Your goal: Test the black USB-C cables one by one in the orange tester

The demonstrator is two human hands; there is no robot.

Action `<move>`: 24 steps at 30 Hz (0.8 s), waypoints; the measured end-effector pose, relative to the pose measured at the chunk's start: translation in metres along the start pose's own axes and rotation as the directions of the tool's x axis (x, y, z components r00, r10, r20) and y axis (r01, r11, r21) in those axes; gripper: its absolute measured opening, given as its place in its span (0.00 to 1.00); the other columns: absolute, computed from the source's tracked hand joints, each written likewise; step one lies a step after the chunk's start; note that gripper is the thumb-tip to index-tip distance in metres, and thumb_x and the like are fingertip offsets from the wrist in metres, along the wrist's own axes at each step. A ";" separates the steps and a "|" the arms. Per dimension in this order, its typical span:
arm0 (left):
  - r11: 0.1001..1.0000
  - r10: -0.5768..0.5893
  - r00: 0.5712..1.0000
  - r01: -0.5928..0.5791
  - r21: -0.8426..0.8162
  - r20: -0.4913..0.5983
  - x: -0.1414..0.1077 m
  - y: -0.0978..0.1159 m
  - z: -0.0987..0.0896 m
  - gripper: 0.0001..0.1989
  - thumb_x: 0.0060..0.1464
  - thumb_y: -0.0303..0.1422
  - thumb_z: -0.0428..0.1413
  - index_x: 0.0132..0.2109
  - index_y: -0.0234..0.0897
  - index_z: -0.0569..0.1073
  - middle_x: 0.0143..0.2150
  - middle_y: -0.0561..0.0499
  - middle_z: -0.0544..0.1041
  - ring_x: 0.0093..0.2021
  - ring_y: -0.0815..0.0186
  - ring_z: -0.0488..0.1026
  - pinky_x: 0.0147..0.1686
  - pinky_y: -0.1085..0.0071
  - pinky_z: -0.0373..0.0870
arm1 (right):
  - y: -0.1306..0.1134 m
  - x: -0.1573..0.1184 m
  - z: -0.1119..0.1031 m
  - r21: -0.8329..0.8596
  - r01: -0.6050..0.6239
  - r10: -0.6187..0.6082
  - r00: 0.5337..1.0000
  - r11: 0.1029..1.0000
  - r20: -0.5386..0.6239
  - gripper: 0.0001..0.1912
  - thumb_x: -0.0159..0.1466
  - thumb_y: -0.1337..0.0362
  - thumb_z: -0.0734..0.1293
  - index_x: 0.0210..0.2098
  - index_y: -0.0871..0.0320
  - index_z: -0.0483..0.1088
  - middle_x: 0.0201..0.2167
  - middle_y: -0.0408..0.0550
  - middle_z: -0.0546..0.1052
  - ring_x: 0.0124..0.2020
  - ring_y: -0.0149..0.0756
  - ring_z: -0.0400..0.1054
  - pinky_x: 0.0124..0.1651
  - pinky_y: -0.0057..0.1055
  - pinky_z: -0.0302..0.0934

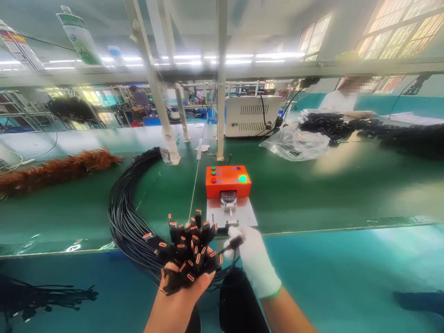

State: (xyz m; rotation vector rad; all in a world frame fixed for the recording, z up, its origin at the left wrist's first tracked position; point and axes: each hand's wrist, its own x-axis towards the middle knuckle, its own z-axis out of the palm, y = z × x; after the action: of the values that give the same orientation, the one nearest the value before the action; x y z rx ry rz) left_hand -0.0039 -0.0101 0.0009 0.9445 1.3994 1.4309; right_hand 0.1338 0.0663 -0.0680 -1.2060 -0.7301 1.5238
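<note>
My bare left hand [189,289] is wrapped round a thick bunch of black cables [120,203], whose plugs with orange-rimmed tips [190,245] fan out above the fingers. The cables curve away to the left over the bench edge. My right hand [255,259], in a white glove, pinches a single cable plug [237,241] just in front of the tester. That tester is an orange box [229,182] with a lit green lamp, small buttons and a little display. A metal plate [248,215] with a fixture lies at its front. The plug appears apart from the fixture.
The green bench [329,194] carries an orange-brown bundle [52,173] at left. A clear plastic bag [296,141] and a heap of black cables [398,136] lie at right. A white vented box [253,115] stands behind the metal posts [221,83]. Another person [342,99] sits at far right.
</note>
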 end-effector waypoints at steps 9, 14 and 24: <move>0.998 0.042 0.997 -0.039 -0.044 0.059 0.004 0.011 0.000 0.07 0.40 0.31 0.64 0.32 0.38 0.78 0.28 0.52 0.77 0.26 0.65 0.72 0.29 0.68 0.72 | -0.010 -0.011 -0.007 -0.333 0.012 0.006 0.998 0.943 0.055 0.13 0.58 0.55 0.61 0.24 0.56 0.61 0.15 0.42 0.72 0.14 0.33 0.67 0.19 0.28 0.60; 0.995 -0.004 0.999 0.009 -0.102 0.047 0.002 0.011 0.002 0.08 0.39 0.31 0.64 0.32 0.38 0.78 0.30 0.52 0.78 0.31 0.60 0.74 0.33 0.65 0.72 | -0.031 -0.044 -0.029 -0.805 0.045 -0.259 0.956 0.592 -0.137 0.17 0.57 0.54 0.65 0.17 0.54 0.59 0.11 0.41 0.64 0.16 0.34 0.59 0.22 0.30 0.51; 0.999 0.040 0.999 -0.039 -0.033 0.021 0.000 -0.002 0.011 0.08 0.40 0.32 0.65 0.32 0.38 0.79 0.30 0.52 0.80 0.37 0.57 0.76 0.41 0.66 0.70 | -0.032 -0.075 0.028 0.170 0.313 -0.317 0.949 0.935 -0.004 0.14 0.62 0.57 0.61 0.24 0.57 0.70 0.26 0.46 0.75 0.33 0.37 0.69 0.40 0.31 0.62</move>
State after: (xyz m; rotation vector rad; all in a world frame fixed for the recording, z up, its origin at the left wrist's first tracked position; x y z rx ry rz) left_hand 0.0064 -0.0066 -0.0005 0.9696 1.3445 1.4642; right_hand 0.1168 0.0086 -0.0060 -0.8970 -0.7543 1.3051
